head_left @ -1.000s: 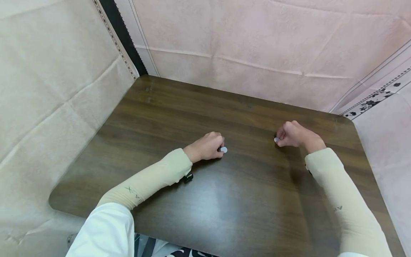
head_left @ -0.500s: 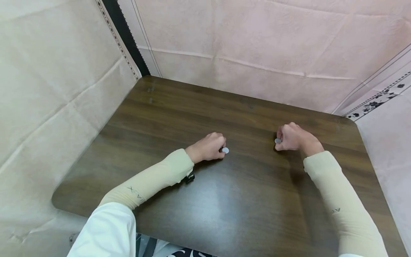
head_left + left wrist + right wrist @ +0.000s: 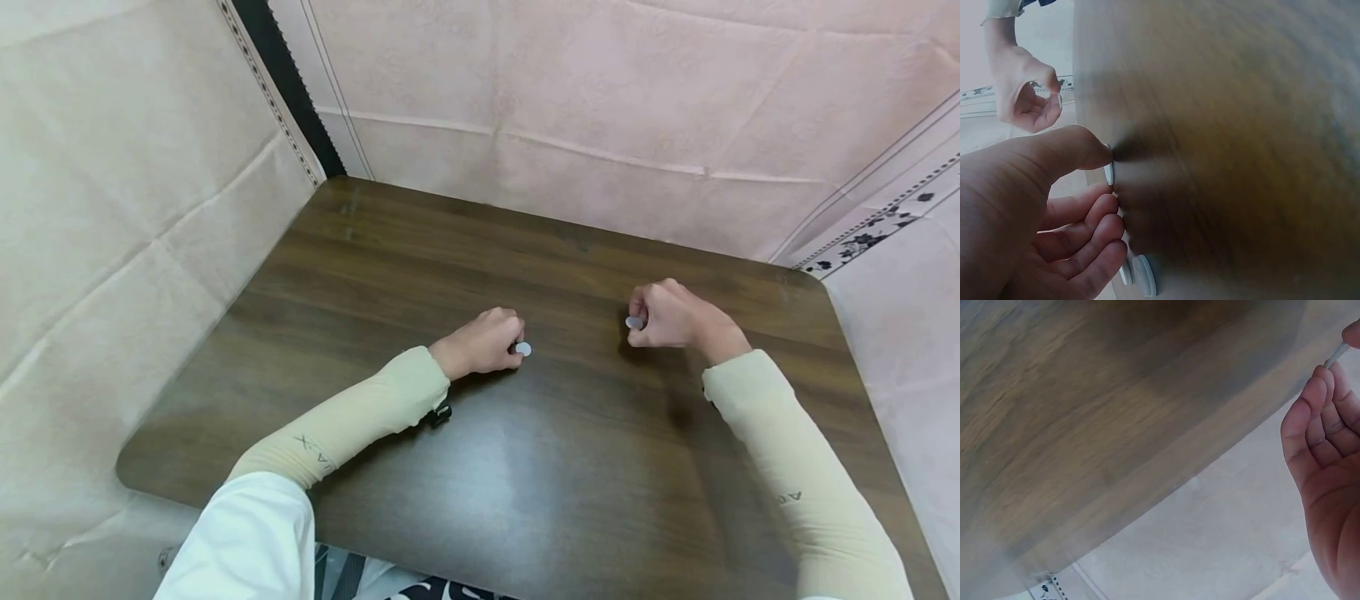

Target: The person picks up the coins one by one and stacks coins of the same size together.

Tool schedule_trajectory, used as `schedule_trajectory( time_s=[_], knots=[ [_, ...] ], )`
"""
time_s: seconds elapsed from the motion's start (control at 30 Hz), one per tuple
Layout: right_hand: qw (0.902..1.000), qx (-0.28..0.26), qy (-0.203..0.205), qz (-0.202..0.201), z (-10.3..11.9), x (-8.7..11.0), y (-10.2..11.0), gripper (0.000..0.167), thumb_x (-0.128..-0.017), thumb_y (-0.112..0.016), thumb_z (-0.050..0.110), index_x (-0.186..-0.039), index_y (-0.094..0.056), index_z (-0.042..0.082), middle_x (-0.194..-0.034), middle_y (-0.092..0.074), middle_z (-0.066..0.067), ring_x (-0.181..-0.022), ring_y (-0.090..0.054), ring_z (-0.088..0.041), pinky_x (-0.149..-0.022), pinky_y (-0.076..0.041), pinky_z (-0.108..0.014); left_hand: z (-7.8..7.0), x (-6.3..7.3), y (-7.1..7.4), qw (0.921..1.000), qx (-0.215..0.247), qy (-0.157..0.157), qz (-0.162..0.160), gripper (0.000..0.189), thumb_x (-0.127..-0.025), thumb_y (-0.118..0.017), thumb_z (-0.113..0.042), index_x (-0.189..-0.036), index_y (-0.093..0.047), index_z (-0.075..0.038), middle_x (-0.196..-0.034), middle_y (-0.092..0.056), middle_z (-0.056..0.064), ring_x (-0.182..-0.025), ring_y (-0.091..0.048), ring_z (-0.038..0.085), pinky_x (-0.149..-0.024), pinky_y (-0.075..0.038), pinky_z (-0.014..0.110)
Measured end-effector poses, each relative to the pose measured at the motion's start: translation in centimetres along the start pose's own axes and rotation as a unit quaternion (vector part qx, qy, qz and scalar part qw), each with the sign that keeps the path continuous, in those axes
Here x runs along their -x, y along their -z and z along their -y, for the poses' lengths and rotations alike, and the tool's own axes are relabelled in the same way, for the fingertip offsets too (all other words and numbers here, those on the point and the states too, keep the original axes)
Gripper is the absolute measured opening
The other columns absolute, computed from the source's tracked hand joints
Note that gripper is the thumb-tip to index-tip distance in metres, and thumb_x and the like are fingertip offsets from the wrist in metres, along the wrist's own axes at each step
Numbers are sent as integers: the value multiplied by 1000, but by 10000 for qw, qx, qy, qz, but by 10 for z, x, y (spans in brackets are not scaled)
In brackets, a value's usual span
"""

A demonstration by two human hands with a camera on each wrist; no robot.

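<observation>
Near the middle of the table, my left hand (image 3: 486, 342) pinches a small white disc (image 3: 523, 349) between thumb and index finger. The left wrist view shows this disc (image 3: 1109, 170) edge-on, low at the tabletop, and the other fingers curled beside it. Two more pale round pieces (image 3: 1144, 275) lie by those fingertips; the head view does not show them. Farther right, my right hand (image 3: 666, 315) holds another white disc (image 3: 634, 322) by its edges, raised above the wood. Only a sliver of that disc (image 3: 1337, 354) appears in the right wrist view.
The brown wooden table (image 3: 465, 492) has rounded corners. Pale cloth (image 3: 600, 108) hangs behind it and along both sides. A small black object (image 3: 441, 414) sits under the left sleeve cuff.
My right hand has moved left and up with its disc, its shadow now set further off. The left hand stays in place with its disc.
</observation>
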State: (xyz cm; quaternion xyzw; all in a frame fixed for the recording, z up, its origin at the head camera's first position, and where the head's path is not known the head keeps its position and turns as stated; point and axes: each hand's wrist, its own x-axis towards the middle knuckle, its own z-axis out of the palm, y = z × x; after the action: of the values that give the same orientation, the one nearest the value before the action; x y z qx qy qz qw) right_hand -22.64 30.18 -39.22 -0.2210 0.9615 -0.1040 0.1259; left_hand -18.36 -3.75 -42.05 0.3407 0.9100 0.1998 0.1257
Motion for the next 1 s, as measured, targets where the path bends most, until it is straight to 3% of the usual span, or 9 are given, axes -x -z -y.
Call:
schedule_trajectory(
  time_s=[0.33,0.73,1.0],
  knots=[
    [9982,-48,521,-279,22,-8,0,16,-80,-74,20,-90,-68,10,-80,-68,0,-67,-57,-12,-64,-49,-29,3,-2,-2,10000,-35,-53,-28,16,-99,-69,-13,-85,-64,-6,-93,-60,7,-88,-49,21,-76,-43,30],
    [9958,-420,760,-280,49,-18,-8,14,-79,-76,17,-89,-69,12,-82,-70,-1,-74,-60,-15,-69,-52,-32,3,-4,-3,9998,-124,-131,-67,14,-98,-71,-13,-87,-66,-5,-92,-60,7,-84,-49,18,-73,-43,28],
    [9907,-693,1140,-269,64,-25,-20,13,-80,-78,16,-88,-70,12,-80,-69,0,-75,-62,-14,-70,-55,-30,2,-5,-3,9997,-187,-138,-75,12,-97,-71,-13,-92,-68,-3,-95,-63,8,-87,-51,20,-76,-46,30]
  ],
)
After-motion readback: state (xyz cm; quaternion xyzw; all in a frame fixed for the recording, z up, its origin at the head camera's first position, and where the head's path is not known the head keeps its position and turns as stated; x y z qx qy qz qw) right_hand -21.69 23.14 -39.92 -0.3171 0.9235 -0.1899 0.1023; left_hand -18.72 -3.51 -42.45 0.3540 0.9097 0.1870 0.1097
